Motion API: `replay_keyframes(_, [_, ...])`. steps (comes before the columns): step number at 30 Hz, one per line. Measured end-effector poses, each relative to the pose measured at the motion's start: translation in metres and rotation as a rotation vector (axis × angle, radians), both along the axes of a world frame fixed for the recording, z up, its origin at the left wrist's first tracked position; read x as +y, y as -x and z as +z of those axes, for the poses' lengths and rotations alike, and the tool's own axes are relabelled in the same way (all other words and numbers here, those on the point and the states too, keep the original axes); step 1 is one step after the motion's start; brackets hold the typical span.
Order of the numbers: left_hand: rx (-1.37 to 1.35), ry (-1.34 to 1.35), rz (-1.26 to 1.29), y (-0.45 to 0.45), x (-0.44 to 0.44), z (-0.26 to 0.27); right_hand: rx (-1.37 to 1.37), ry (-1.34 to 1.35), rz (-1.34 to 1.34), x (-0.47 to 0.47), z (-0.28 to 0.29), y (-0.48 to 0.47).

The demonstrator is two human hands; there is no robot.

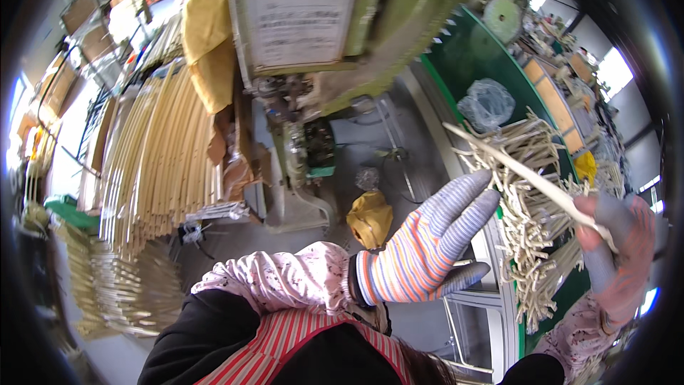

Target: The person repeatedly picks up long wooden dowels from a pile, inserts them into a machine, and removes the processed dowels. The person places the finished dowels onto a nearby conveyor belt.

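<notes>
My right hand (622,254), in a striped knit glove with bare fingertips, grips one end of a long pale stick-like piece (515,168). The piece slants up and left from my fingers, over a tangled heap of similar pale, slender pieces (529,240). My left hand (427,246), in a matching striped glove, is stretched out left of the heap. Its fingers are extended, its thumb is apart, and nothing shows in it. The fingertips overlap the edge of the heap in view; whether they touch it I cannot tell. The heap lies on a green-surfaced bench (454,80).
A green machine (406,21) with a sign bearing writing (302,10) stands ahead. To the left are stacked long pale wooden strips (155,155) and yellow cloth (206,37). A clear plastic bag (487,104) sits on the bench; a yellow sack (370,219) is on the floor.
</notes>
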State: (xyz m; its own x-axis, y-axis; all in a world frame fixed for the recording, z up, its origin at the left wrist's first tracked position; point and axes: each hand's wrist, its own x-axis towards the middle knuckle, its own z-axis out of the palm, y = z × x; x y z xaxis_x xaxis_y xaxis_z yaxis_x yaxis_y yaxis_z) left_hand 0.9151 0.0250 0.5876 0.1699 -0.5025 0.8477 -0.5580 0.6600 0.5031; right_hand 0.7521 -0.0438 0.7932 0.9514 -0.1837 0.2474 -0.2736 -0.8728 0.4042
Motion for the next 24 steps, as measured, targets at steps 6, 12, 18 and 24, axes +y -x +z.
replay_keyframes(6, [0.058, 0.119, 0.054, -0.007, 0.006, 0.002, 0.334, -0.656, 0.448, -0.005, 0.032, -0.049])
replay_keyframes(12, [0.312, -0.397, 0.174, -0.043, 0.023, -0.066, -0.131, -0.9, 0.39, -0.048, -0.11, -0.108])
replay_keyframes(18, [0.966, -0.295, 0.248, -0.08, 0.073, -0.108, -0.011, -1.551, 0.487, -0.039, -0.245, -0.191])
replay_keyframes(24, [1.047, -0.221, 0.682, -0.148, 0.036, -0.112, -0.383, -2.134, 0.362, -0.034, -0.307, -0.256])
